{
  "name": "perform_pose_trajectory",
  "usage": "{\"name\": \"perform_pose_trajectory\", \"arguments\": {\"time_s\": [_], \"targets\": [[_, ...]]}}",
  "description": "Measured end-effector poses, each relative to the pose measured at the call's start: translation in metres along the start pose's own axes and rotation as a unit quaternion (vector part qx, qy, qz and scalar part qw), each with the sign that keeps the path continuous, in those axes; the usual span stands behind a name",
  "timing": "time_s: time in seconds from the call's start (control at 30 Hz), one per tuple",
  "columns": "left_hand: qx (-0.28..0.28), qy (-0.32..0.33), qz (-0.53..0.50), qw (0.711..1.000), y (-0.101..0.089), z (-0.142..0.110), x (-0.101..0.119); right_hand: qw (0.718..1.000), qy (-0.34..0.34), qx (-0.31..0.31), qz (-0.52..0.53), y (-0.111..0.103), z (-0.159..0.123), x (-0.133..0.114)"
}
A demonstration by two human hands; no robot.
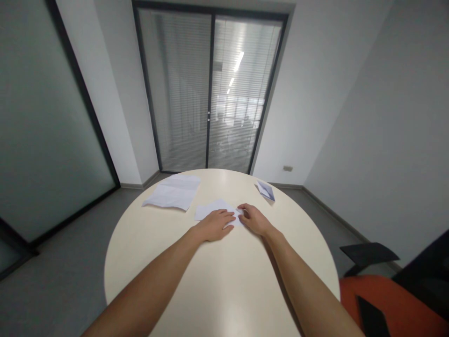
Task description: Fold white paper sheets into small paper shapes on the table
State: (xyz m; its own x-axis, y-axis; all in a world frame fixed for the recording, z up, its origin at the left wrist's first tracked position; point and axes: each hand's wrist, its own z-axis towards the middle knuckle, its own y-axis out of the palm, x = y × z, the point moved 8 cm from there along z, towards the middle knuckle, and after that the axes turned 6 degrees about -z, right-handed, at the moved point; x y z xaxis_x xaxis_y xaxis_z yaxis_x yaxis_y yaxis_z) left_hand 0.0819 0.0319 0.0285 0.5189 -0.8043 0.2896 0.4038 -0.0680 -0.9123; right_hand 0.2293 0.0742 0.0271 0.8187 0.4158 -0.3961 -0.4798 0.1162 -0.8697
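Note:
A partly folded sheet of white paper (213, 206) lies on the round table in front of me. My left hand (216, 225) rests flat on it, fingers stretched out to the right. At the paper's right end is my right hand (253, 219), its thumb and fingers curled in on the paper's edge. My fingers cover part of the sheet, so its exact folds there are hidden.
A larger creased paper sheet (174, 191) lies at the table's far left. Near the far right edge stands a small folded paper (265, 191). The cream table (224, 290) has a rounded rim. An orange-seated chair (389, 304) is at the right.

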Motion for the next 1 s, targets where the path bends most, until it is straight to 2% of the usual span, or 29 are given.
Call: {"name": "perform_pose_trajectory", "arguments": {"time_s": [0.3, 0.53, 0.77, 1.0], "targets": [[-0.013, 0.005, 0.009, 1.0, 0.002, 0.001, 0.002, 1.0, 0.003, -0.004, 0.006, -0.001, 0.001, -0.004], [0.016, 0.005, -0.003, 1.0, -0.002, 0.0, 0.002, 0.999, -0.03, -0.022, -0.008, -0.004, 0.0, -0.015], [0.031, -0.009, -0.035, 0.999, -0.004, -0.001, 0.001, 0.999, -0.025, -0.036, -0.005, -0.005, 0.001, -0.017], [0.04, -0.008, -0.031, 0.999, -0.001, 0.001, -0.002, 0.996, -0.007, -0.013, -0.084, -0.011, 0.0, -0.021]]}}
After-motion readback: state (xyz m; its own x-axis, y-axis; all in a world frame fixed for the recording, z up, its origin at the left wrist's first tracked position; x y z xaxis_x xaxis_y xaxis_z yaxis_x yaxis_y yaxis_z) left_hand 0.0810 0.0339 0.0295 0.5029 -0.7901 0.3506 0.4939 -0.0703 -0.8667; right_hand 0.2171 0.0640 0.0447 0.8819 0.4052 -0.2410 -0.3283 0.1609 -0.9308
